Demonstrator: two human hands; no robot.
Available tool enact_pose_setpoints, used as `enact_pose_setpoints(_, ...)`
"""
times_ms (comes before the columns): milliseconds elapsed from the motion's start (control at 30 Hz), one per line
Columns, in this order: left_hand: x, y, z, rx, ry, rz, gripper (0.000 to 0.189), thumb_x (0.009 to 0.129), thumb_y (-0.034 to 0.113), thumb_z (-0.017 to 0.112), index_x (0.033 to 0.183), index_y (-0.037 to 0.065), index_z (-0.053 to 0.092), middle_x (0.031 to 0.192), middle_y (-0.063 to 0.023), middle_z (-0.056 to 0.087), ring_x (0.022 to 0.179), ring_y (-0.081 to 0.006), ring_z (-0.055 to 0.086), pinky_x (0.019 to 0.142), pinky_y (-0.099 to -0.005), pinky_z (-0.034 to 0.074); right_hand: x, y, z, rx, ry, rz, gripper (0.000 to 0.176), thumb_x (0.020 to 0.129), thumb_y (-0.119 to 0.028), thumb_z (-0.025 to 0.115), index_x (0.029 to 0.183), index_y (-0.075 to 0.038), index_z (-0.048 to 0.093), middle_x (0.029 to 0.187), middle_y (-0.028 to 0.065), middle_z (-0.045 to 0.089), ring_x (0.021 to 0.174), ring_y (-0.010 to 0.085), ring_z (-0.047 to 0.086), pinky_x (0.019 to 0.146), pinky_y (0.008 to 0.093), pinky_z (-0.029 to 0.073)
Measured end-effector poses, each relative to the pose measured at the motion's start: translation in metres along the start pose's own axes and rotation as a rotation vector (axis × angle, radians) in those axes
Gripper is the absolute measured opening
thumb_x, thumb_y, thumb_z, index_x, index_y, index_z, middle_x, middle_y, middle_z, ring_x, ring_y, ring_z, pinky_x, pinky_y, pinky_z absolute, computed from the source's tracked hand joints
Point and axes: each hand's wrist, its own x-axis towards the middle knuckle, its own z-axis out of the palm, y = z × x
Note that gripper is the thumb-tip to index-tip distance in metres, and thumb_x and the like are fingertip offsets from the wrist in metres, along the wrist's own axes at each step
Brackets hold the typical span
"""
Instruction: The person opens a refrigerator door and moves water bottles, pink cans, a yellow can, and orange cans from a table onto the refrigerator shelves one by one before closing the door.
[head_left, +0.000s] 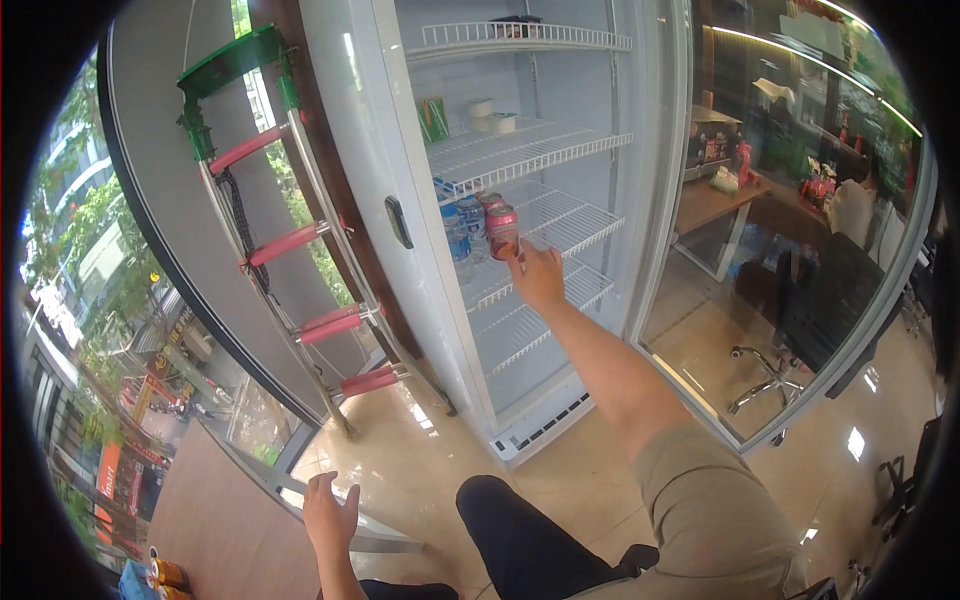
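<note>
My right hand (538, 275) reaches into the upright fridge, its fingers at the lower part of a red drink can (503, 226) on the middle shelf. Part of that can is hidden by the fingers. Right behind it stands another red can (490, 201). Water bottles (457, 235) with blue labels are to their left on the same shelf. Well away from the fridge, my left hand (333, 512) hangs in the air near the table's edge, fingers apart and holding nothing.
The fridge's glass door (790, 230) is swung wide to the right. A folding ladder (290, 235) leans left of the fridge. White tubs (492, 118) and a green pack (433, 118) sit one shelf up. Cans (167, 573) stand on the wooden table (225, 520) at lower left.
</note>
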Motion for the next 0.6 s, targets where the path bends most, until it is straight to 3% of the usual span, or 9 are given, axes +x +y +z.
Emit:
enact_pose_setpoints(67, 0.0, 0.0, -0.002, -0.004, 0.002, -0.009, 0.047, 0.085, 0.024, 0.086, 0.123, 0.002, 0.07, 0.126, -0.0188, 0.07, 0.118, -0.0403, 0.065, 0.103, -0.0487, 0.053, -0.016, -0.002, 0.004, -0.057, 0.105, -0.075, 0.054, 0.103, -0.04, 0.066, 0.142, -0.002, 0.063, 0.111, 0.0164, 0.077, 0.118, 0.0353, 0.068, 0.114, 0.0549, 0.041)
enact_pose_setpoints(133, -0.001, -0.002, 0.0, 0.007, 0.011, 0.018, 0.046, 0.085, 0.025, 0.086, 0.122, 0.002, 0.07, 0.123, -0.0191, 0.07, 0.117, -0.0406, 0.066, 0.101, -0.0487, 0.053, -0.03, -0.002, 0.007, -0.147, 0.211, -0.159, 0.052, 0.107, -0.037, 0.061, 0.143, 0.0, 0.062, 0.131, 0.0235, 0.069, 0.134, 0.0424, 0.058, 0.121, 0.0592, 0.036)
enact_pose_setpoints(167, -0.002, -0.002, 0.0, 0.003, 0.015, 0.015, 0.046, 0.085, 0.025, 0.086, 0.122, 0.002, 0.07, 0.123, -0.0191, 0.07, 0.117, -0.0406, 0.066, 0.101, -0.0487, 0.053, -0.033, 0.0, 0.008, -0.147, 0.212, -0.165, 0.052, 0.107, -0.037, 0.061, 0.143, 0.0, 0.062, 0.131, 0.0235, 0.069, 0.134, 0.0424, 0.058, 0.121, 0.0592, 0.036)
enact_pose_setpoints(233, -0.003, 0.0, -0.001, 0.011, 0.029, 0.03, 0.046, 0.085, 0.025, 0.085, 0.122, 0.003, 0.071, 0.122, -0.0195, 0.071, 0.117, -0.0408, 0.066, 0.1, -0.0488, 0.054, -0.039, 0.001, 0.007, 0.057, 0.109, -0.129, 0.062, 0.108, -0.04, 0.06, 0.153, 0.003, 0.053, 0.156, 0.0294, 0.051, 0.151, 0.0489, 0.04, 0.125, 0.0618, 0.03)
enact_pose_setpoints(267, -0.004, 0.0, -0.001, 0.007, 0.032, 0.028, 0.046, 0.085, 0.025, 0.085, 0.122, 0.003, 0.071, 0.122, -0.0195, 0.071, 0.117, -0.0408, 0.066, 0.1, -0.0488, 0.054, -0.044, 0.001, 0.004, 0.056, 0.11, -0.134, 0.062, 0.108, -0.04, 0.06, 0.153, 0.003, 0.053, 0.156, 0.0294, 0.051, 0.151, 0.0489, 0.04, 0.125, 0.0618, 0.03)
enact_pose_setpoints(333, -0.005, 0.001, -0.003, -0.014, 0.073, 0.039, 0.043, 0.087, 0.024, 0.085, 0.121, 0.003, 0.071, 0.12, -0.0184, 0.071, 0.116, -0.0406, 0.066, 0.099, -0.0487, 0.055, -0.06, -0.002, -0.001, 0.009, -0.006, -0.119, 0.075, 0.109, -0.043, 0.059, 0.164, 0.003, 0.037, 0.169, 0.0322, 0.033, 0.16, 0.051, 0.023, 0.129, 0.0603, 0.022)
enact_pose_setpoints(367, -0.005, 0.003, -0.006, -0.017, 0.076, 0.036, 0.043, 0.087, 0.024, 0.085, 0.121, 0.003, 0.071, 0.12, -0.0184, 0.071, 0.116, -0.0406, 0.066, 0.099, -0.0487, 0.055, -0.071, -0.007, -0.001, 0.009, -0.006, -0.125, 0.075, 0.109, -0.043, 0.059, 0.164, 0.003, 0.037, 0.169, 0.0322, 0.033, 0.16, 0.051, 0.023, 0.129, 0.0603, 0.022)
enact_pose_setpoints(433, -0.007, 0.009, -0.012, -0.098, 0.116, 0.048, 0.037, 0.089, 0.022, 0.083, 0.119, 0.003, 0.072, 0.119, -0.0175, 0.072, 0.113, -0.0404, 0.068, 0.097, -0.0484, 0.055, -0.111, -0.019, 0.002, 0.209, -0.216, -0.016, 0.084, 0.11, -0.043, 0.058, 0.169, 0.003, 0.021, 0.176, 0.0313, 0.017, 0.164, 0.0494, 0.01, 0.132, 0.0568, 0.015)
enact_pose_setpoints(600, -0.012, 0.001, -0.016, -0.426, 0.271, -0.036, 0.023, 0.095, 0.016, 0.078, 0.114, 0.002, 0.076, 0.116, -0.019, 0.074, 0.111, -0.0386, 0.07, 0.097, -0.0434, 0.055, -0.256, -0.111, -0.019, 0.56, -0.528, -0.026, 0.083, 0.109, -0.037, 0.061, 0.17, 0.002, 0.021, 0.177, 0.0281, 0.019, 0.166, 0.0465, 0.009, 0.134, 0.0538, 0.013)
